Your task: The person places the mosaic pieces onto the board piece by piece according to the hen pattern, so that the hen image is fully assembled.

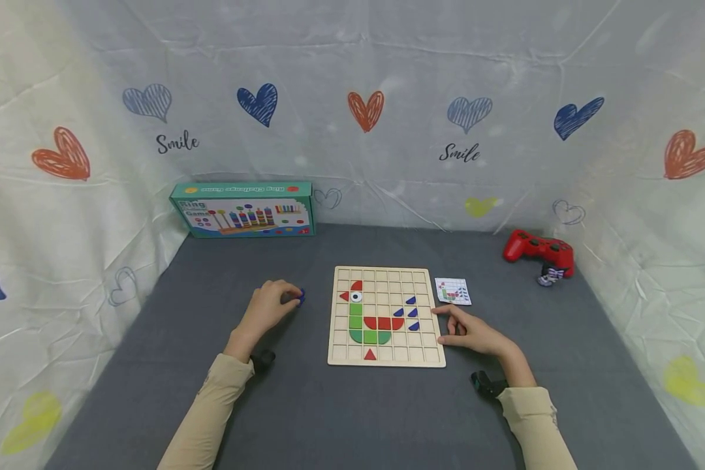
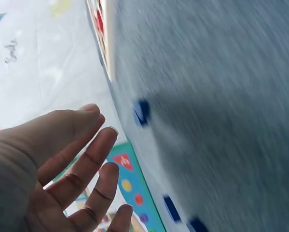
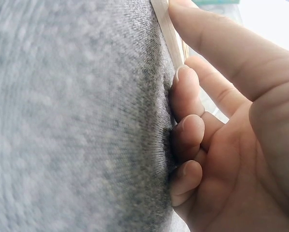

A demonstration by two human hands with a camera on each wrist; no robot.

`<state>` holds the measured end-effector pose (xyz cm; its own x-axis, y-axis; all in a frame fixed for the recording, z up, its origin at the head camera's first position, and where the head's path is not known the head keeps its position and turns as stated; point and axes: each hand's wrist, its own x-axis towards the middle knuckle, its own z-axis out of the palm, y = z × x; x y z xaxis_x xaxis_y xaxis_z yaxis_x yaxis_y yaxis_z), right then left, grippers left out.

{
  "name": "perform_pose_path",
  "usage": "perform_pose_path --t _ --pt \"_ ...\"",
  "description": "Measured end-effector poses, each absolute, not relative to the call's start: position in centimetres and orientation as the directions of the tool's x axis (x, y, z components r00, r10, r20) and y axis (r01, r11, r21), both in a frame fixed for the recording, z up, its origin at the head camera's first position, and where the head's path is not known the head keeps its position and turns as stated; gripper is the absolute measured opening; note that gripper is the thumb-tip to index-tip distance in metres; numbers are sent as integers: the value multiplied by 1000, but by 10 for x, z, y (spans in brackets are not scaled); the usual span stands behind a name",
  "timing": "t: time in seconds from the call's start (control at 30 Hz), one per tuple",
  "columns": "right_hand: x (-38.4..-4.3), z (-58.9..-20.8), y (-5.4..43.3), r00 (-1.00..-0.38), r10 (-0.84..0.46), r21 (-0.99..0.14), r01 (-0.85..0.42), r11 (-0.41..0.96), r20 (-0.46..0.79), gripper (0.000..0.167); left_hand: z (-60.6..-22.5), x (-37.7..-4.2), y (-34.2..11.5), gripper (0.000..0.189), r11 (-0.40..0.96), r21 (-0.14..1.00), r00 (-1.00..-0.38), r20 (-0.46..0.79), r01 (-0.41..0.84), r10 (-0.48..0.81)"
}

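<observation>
My left hand (image 1: 270, 303) is over the cloth left of the wooden grid board (image 1: 388, 364), fingers loosely bent. Small blue pieces (image 1: 301, 297) show at its fingertips. In the left wrist view, one blue piece (image 2: 142, 112) lies on the cloth just beyond the fingers, with a gap between. On the board, red, green and blue pieces form a bird-like figure, with a white eye piece (image 1: 356, 297) near its top left. My right hand (image 1: 476, 331) rests at the board's right edge, index fingertip and thumb tip touching it apart from each other; its other fingers curl inward.
A small pattern card (image 1: 453, 291) lies right of the board. Farther back on the right are a red game controller (image 1: 539, 248) and a small dark-and-white object (image 1: 550, 275). The Ring Challenge Game box (image 1: 243, 212) stands at the back left, against the printed curtain.
</observation>
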<state>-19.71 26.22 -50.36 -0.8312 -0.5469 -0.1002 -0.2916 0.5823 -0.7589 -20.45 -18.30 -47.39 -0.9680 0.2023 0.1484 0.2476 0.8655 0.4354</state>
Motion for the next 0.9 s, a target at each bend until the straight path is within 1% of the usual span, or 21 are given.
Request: perform_pose_path --t 0.1,0.33,0.6,0.9 --pt "-197 -503 262 -832 -546 -760 -292 581 -97 57 -476 -206 -196 16 868 426 -967 141 253 213" --pt "-197 -504 262 -830 -551 -752 -310 582 -84 56 -477 -213 -220 17 900 363 -971 97 241 220" --pt "-196 -505 261 -830 -555 -751 -330 572 -58 55 -474 -223 -236 22 904 356 -969 19 237 247" --pt "-197 -505 262 -826 -560 -753 -328 570 -64 54 -471 -235 -249 26 910 353 -971 -22 217 240"
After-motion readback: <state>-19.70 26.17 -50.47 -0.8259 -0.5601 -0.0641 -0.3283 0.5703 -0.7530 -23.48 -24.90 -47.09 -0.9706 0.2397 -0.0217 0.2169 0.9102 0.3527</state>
